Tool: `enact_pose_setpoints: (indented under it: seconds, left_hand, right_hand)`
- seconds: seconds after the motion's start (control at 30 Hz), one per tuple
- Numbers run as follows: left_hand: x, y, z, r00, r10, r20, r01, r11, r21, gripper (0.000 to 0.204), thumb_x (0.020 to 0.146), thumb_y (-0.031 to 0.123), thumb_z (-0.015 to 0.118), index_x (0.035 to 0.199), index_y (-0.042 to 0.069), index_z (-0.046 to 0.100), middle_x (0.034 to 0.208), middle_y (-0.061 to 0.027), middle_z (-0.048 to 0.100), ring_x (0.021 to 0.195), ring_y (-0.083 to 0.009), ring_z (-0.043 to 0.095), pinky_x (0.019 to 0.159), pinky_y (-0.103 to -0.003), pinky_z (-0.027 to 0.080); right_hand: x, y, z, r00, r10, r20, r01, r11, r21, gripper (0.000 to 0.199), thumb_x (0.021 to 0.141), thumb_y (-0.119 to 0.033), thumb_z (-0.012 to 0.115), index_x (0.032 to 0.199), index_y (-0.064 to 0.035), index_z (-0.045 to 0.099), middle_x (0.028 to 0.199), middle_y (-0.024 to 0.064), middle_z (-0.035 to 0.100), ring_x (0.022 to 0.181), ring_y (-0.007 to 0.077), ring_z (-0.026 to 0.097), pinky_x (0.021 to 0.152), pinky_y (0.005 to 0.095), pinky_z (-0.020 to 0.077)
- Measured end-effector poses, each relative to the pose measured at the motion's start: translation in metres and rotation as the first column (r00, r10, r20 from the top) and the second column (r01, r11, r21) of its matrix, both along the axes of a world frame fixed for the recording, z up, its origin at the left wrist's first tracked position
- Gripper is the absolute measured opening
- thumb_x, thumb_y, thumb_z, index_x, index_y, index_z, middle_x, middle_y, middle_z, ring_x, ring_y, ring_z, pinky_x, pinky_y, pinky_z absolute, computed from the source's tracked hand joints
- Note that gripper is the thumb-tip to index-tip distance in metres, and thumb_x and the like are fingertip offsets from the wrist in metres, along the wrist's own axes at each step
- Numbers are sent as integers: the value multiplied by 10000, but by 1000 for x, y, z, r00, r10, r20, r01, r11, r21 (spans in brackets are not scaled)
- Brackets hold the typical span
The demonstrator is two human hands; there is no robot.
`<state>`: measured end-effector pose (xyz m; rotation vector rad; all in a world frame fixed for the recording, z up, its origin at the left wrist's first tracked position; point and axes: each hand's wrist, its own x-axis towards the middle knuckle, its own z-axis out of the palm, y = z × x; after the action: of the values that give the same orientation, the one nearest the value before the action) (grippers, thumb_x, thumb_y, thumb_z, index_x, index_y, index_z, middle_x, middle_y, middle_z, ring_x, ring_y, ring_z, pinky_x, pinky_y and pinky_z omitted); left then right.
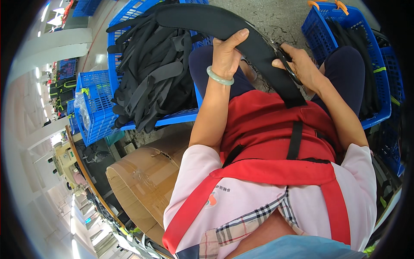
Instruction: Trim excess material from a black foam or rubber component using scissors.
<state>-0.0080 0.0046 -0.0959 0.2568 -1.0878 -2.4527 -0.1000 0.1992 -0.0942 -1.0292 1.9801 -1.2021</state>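
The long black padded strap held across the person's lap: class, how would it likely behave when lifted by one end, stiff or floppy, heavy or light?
The black padded strap probably flexes rather than flops: it holds a smooth curve between the left hand and right hand. It seems light, since a loose thumb-and-finger grip keeps it up. Its flat shape makes rolling unlikely.

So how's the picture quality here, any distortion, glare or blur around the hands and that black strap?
Head view: strong fisheye bending, so the blue crates curve near the dark rim; bright windows at far left wash out; the left hand, right hand and long black padded strap are evenly lit and sharp, without harsh shadows; the edges look softer.
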Motion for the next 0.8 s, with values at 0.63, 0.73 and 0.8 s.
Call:
enact_pose_setpoints:
  seconds: [0.63, 0.73, 0.8]
  left_hand:
    - [1, 0, 1, 999, -42, -8, 43, 999, 18, 137, 807, -46, 683, 923, 26, 668, 887, -51, 676, 803, -153, 658, 743, -287, 536]
    - [2, 0, 2, 998, -53, -18, 54, 998, 33, 136, 802, -49, 686, 913, 28, 672, 879, -49, 677, 803, -150, 659, 743, -285, 535]
    - [3, -1, 2, 998, -55, -13, 56, 998, 39, 139, 799, -50, 688, 913, 28, 672, 879, -47, 678, 804, -149, 659, 743, -285, 535]
  right_hand:
    - [-3, 3, 4, 976, 52, -212, -59, 998, -29, 671, 769, -575, 689, 1007, 22, 496, 723, 188, 580, 675, 297, 584, 651, 378, 453]
    - [-8, 3, 16, 984, 121, -133, -111, 991, 78, 660, 773, -574, 685, 997, 17, 492, 732, 190, 561, 681, 280, 555, 649, 378, 440]
    - [-9, 4, 18, 983, 162, -86, -147, 976, 158, 633, 788, -557, 681, 978, 18, 497, 737, 186, 554, 684, 263, 542, 650, 373, 435]
